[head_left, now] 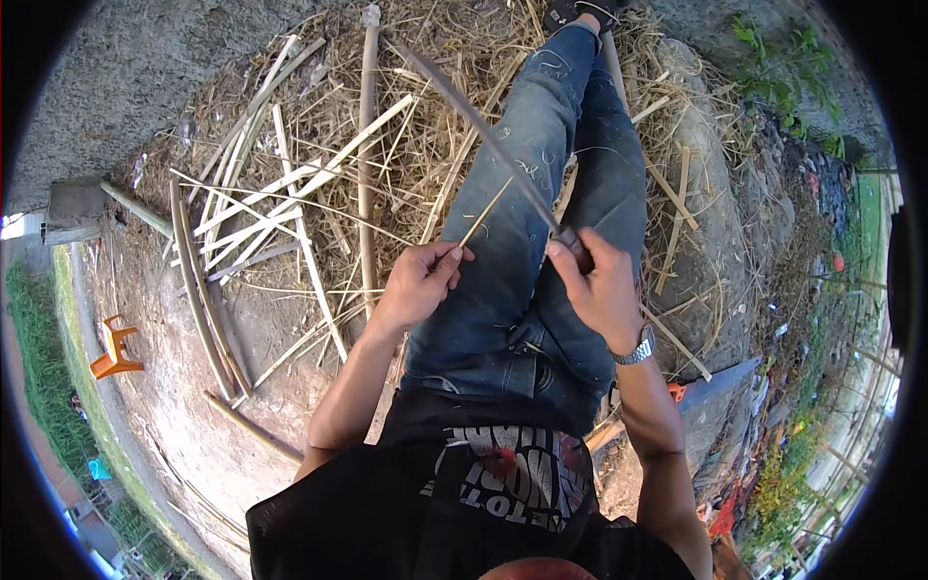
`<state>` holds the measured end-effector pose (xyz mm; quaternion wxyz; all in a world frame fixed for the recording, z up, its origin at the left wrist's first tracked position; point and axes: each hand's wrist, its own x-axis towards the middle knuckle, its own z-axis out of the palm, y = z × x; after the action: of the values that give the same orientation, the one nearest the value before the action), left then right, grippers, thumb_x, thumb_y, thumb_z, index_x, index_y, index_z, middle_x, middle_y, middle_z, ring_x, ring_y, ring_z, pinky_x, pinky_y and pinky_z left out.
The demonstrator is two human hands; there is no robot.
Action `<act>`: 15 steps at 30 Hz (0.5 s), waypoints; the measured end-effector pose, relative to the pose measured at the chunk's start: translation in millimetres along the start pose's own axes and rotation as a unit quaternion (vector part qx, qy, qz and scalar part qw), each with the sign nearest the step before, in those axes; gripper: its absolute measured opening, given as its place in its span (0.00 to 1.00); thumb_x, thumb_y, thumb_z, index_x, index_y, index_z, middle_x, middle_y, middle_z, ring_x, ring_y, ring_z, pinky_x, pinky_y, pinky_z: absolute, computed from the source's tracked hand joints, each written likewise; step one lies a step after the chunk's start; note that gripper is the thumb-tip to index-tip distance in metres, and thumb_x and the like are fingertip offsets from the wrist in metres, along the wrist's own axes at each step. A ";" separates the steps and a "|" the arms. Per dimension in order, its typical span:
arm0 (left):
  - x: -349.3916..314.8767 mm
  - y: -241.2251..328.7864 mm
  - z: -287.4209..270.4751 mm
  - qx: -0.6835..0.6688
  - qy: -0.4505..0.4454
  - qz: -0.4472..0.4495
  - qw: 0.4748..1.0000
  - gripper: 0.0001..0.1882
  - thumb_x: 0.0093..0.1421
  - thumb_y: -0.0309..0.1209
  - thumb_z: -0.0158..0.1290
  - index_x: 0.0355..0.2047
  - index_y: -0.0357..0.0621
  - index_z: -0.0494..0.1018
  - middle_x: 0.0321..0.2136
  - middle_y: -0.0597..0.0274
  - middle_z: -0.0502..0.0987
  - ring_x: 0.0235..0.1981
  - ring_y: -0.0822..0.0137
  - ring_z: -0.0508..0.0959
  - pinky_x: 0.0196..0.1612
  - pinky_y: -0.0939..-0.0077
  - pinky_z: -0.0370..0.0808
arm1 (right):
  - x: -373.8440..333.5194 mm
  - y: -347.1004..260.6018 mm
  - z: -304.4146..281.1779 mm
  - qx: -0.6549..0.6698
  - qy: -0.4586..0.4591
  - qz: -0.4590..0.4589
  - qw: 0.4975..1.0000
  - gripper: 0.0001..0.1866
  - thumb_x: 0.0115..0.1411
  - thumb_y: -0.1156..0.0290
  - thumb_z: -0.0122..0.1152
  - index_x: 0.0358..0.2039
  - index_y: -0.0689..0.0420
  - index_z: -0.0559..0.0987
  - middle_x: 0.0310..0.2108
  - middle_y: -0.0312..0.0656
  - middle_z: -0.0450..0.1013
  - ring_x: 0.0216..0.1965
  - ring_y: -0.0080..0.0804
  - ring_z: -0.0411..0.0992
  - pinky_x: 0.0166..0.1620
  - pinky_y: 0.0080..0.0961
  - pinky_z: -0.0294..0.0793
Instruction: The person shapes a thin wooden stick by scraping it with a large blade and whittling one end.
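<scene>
Thinning appears midway: the left hand [425, 280] pinches a slender bamboo strip [486, 213], the right hand [601, 290] clasps a long knife [483, 131], and coarser strips [315, 271] on the ground [193, 416] seem unfinished.

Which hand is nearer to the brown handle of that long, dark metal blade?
Right. The right hand grips the brown handle; the left hand is off to its left, pinching a thin, straw-coloured strip.
</scene>
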<state>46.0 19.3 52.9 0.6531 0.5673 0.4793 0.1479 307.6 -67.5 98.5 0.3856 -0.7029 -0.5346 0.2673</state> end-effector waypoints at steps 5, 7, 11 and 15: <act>3.9 -10.6 7.2 0.064 0.026 -0.006 0.998 0.15 0.76 0.34 0.50 0.43 0.35 0.82 0.20 0.71 0.73 0.19 0.81 0.68 0.24 0.82 0.66 | -6.2 23.2 27.3 -0.158 -0.114 -0.003 0.981 0.29 0.66 0.41 0.64 0.29 0.58 0.75 0.22 0.50 0.77 0.26 0.54 0.79 0.28 0.47 0.76; 2.0 -14.4 10.1 0.081 0.041 0.009 0.996 0.13 0.75 0.32 0.51 0.42 0.35 0.83 0.18 0.67 0.73 0.18 0.77 0.69 0.24 0.78 0.67 | -2.7 30.5 33.1 -0.213 -0.124 -0.023 0.969 0.29 0.66 0.36 0.60 0.33 0.55 0.77 0.26 0.48 0.79 0.29 0.54 0.80 0.30 0.49 0.79; -1.0 -22.4 16.6 0.134 0.102 0.077 0.983 0.10 0.71 0.27 0.54 0.43 0.34 0.83 0.16 0.58 0.73 0.17 0.72 0.70 0.24 0.71 0.69 | 7.9 38.1 38.0 -0.230 -0.121 -0.037 0.965 0.29 0.66 0.37 0.61 0.34 0.54 0.77 0.25 0.48 0.78 0.29 0.53 0.81 0.30 0.48 0.79; -15.7 -22.5 16.3 0.169 0.103 0.065 0.978 0.09 0.70 0.25 0.54 0.43 0.33 0.83 0.18 0.50 0.75 0.17 0.70 0.72 0.25 0.69 0.70 | 7.6 43.7 39.8 -0.256 -0.127 -0.067 0.956 0.28 0.65 0.36 0.61 0.35 0.52 0.77 0.24 0.48 0.77 0.26 0.52 0.80 0.28 0.46 0.79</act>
<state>43.3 -9.1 38.5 0.4841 0.6812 0.5241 0.1639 302.3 -55.7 40.3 0.1390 -0.7004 -0.6759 0.1825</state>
